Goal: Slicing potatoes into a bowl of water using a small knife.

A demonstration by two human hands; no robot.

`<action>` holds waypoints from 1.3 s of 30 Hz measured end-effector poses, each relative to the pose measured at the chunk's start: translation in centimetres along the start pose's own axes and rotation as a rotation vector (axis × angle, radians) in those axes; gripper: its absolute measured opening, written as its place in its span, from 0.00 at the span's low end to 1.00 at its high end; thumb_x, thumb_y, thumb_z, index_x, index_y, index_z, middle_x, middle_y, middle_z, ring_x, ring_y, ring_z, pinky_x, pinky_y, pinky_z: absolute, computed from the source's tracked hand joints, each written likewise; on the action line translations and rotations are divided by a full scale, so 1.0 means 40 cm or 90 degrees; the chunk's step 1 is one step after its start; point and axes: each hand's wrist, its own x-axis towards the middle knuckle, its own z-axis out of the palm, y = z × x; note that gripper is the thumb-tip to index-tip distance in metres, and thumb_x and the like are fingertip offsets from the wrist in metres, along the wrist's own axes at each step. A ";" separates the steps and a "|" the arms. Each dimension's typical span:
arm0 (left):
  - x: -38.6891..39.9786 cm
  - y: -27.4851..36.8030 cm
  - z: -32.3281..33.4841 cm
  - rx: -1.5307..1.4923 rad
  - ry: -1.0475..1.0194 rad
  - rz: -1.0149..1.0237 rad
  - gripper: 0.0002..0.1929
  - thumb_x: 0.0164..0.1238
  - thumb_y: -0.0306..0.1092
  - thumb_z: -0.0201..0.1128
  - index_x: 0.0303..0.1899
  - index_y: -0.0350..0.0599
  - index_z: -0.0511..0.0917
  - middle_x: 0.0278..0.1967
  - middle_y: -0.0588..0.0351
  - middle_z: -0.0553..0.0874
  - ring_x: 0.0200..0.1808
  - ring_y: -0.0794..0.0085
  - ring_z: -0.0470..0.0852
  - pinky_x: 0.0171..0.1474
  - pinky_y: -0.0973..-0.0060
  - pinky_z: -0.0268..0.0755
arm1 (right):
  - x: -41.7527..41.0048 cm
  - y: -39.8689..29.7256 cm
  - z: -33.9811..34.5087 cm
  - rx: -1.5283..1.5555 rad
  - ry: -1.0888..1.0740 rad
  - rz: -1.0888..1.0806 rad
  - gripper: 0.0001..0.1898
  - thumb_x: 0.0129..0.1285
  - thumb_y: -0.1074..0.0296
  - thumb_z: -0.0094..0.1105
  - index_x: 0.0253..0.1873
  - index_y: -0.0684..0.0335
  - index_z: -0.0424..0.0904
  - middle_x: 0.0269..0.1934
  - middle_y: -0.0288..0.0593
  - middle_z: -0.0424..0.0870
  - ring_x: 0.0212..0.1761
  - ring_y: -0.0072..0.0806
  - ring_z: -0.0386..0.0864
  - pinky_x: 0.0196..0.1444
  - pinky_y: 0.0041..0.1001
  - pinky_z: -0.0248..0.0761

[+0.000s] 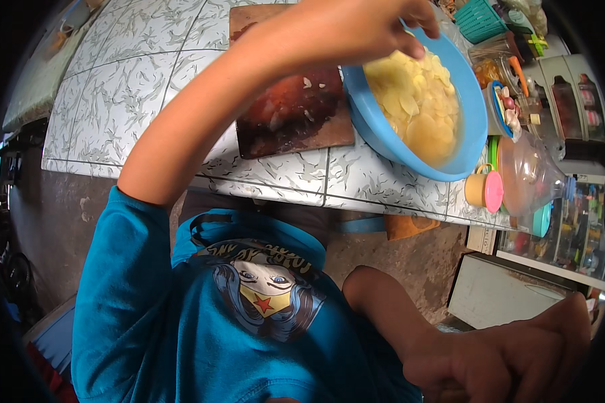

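My left hand (408, 27) reaches over the far rim of a blue plastic basin (368, 121), its fingers apart and nothing visible between them. Thin pale-yellow slices (413, 95), which look like potato, lie in cloudy liquid in the basin. Under my left forearm is a wooden cutting board (297, 116), wet and darkly stained, with a few small pale scraps on it; the forearm hides part of it. Close to the camera at lower right, my right hand (489, 357) is in shadow with curled fingers. Whether it holds anything cannot be seen.
The basin and board rest on a white marbled tile counter (116, 101). Right of the basin stand a pink-lidded container (484, 191), a large clear plastic bottle (529, 174), a tub of garlic and onions (504, 108) and a teal basket (479, 22). A white cabinet (499, 292) stands lower right.
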 end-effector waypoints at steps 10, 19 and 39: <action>-0.224 -0.173 -0.077 0.175 -0.007 -0.216 0.14 0.60 0.28 0.72 0.46 0.34 0.84 0.39 0.49 0.89 0.39 0.69 0.88 0.43 0.73 0.81 | 0.042 0.111 0.001 0.039 -0.070 -0.215 0.14 0.58 0.81 0.63 0.46 0.62 0.68 0.49 0.40 0.69 0.40 0.28 0.76 0.29 0.30 0.80; -0.322 -0.179 -0.005 0.012 0.175 -0.195 0.24 0.45 0.34 0.80 0.46 0.42 0.79 0.38 0.51 0.88 0.38 0.59 0.86 0.43 0.68 0.78 | 0.092 0.261 -0.113 -0.269 0.233 -0.080 0.22 0.62 0.82 0.59 0.60 0.57 0.69 0.34 0.42 0.77 0.17 0.19 0.68 0.18 0.14 0.58; -0.363 -0.147 0.078 -0.001 0.373 -0.229 0.13 0.56 0.33 0.75 0.39 0.36 0.85 0.34 0.51 0.87 0.31 0.65 0.86 0.34 0.74 0.79 | 0.151 0.394 -0.239 -1.121 0.205 0.141 0.23 0.73 0.67 0.49 0.70 0.58 0.69 0.44 0.56 0.85 0.43 0.52 0.84 0.44 0.44 0.75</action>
